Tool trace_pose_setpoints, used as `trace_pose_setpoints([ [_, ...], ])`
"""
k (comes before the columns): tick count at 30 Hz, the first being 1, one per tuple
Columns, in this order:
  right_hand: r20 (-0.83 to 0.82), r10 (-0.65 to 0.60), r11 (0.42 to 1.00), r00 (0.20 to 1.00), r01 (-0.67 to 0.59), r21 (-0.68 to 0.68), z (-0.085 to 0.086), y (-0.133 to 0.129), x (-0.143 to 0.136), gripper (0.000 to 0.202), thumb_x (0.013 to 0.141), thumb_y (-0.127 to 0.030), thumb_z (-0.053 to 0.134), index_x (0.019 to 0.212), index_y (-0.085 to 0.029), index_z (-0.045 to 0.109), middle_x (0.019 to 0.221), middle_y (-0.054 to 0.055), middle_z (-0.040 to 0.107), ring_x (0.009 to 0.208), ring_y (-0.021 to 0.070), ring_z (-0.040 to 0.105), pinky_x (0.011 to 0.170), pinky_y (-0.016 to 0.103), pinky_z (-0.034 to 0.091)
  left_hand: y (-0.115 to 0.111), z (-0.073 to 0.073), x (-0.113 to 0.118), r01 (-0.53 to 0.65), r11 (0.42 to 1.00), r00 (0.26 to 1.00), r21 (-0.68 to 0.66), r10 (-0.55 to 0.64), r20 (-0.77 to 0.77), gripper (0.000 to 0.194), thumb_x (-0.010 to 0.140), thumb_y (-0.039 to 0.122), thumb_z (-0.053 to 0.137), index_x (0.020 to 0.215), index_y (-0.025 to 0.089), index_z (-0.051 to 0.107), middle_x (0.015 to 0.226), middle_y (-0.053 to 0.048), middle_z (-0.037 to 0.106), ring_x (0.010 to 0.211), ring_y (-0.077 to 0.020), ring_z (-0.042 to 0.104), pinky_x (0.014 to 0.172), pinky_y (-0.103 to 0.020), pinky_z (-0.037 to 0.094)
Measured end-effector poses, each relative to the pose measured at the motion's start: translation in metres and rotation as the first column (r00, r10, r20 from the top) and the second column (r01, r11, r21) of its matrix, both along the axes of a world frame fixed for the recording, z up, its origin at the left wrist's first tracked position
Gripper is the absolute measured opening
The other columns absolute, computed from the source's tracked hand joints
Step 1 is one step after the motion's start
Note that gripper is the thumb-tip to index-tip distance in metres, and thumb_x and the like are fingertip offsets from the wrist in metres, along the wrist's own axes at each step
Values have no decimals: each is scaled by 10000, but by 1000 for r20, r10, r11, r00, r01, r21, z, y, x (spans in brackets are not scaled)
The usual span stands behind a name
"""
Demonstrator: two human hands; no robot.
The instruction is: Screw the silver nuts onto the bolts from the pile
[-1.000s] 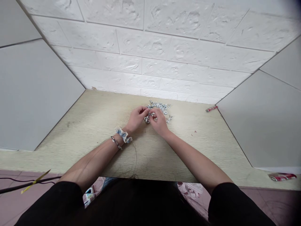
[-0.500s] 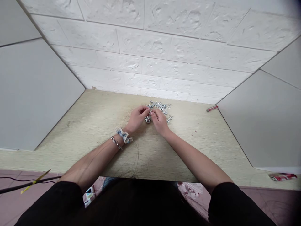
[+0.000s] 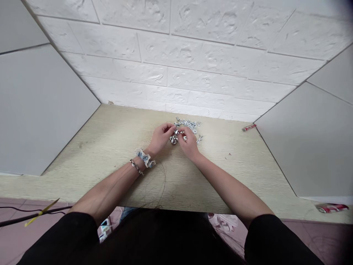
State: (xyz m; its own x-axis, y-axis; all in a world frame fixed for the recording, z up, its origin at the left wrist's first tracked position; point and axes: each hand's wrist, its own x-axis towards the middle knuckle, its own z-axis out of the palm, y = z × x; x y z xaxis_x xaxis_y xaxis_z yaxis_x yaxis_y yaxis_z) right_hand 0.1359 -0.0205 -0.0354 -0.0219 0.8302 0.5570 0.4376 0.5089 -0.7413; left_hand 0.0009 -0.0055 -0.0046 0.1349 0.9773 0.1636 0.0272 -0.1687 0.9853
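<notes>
Left hand [image 3: 160, 139] and right hand [image 3: 189, 144] pinch some tiny metal bit [image 3: 177, 131] mid-frame, bunch of loose hardware [image 3: 189, 124] on the counter [image 3: 124, 129].

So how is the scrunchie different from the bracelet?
The scrunchie is pale blue and whitish; the bracelet is silvery.
The scrunchie is wide and ruffled; the bracelet is thin and looks like linked metal.
The scrunchie sits nearer the left hand; the bracelet sits farther up the arm.
Both go around the same left arm.
</notes>
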Motion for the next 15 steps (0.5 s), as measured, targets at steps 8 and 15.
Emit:
trace_pose_setpoints([
  [8,10,7,997,1000,-7,-78,3,-3,0,88,822,-300,526,865,-223,526,843,0,583,670,127,518,663,282,444,0,0,-1,-9,1000,1000,11,9,-20,259,753,403,630,755,145,620,680,1,603,636,-109,520,626,-248,424],
  [15,53,42,985,998,-33,-169,3,-1,3,423,921,-488,358,609,-218,451,589,-8,522,595,144,494,602,292,372,2,-4,1,11,1000,1000,-1,-11,-12,270,741,405,636,756,136,627,671,-4,608,635,-110,527,624,-249,425],
])
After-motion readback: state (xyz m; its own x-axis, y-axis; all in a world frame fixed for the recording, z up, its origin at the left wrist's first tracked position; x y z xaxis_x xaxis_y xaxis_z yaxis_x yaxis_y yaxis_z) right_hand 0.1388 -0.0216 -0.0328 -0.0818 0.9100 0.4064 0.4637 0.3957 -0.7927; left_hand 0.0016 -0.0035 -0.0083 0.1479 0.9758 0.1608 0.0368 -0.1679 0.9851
